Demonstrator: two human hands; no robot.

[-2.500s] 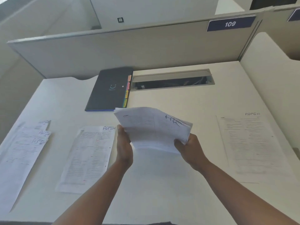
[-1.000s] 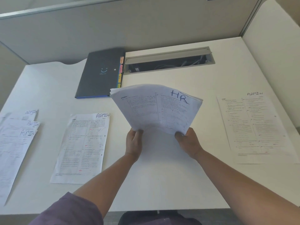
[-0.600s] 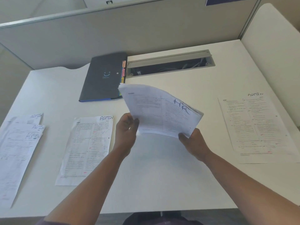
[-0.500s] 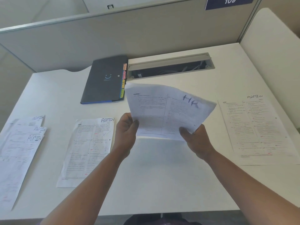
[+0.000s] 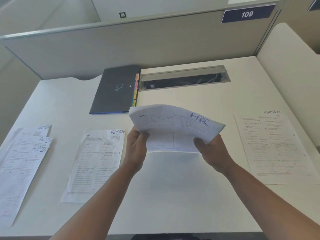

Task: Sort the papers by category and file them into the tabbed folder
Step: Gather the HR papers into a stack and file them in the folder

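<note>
Both my left hand (image 5: 136, 146) and right hand (image 5: 210, 151) grip the sagging HR stack (image 5: 174, 129) above the desk (image 5: 173, 196), folder (image 5: 116, 89) shut behind; loose sheets could slide out.

I see a white desk (image 5: 173, 196) bounded by partition panels at the rear and right. At 12 o'clock, a recessed cable tray (image 5: 184, 78) is set into the surface, its lid raised. Just beside it, toward 11 o'clock, a dark tabbed folder (image 5: 116, 90) lies flat and closed, coloured tabs along its right edge. At 9 o'clock I see an overlapping pile of sheets (image 5: 22, 163) marked ADMIN. Toward 10 o'clock lies a single ADMIN sheet (image 5: 97, 163). At 3 o'clock lies another ADMIN sheet (image 5: 275, 148).
</note>
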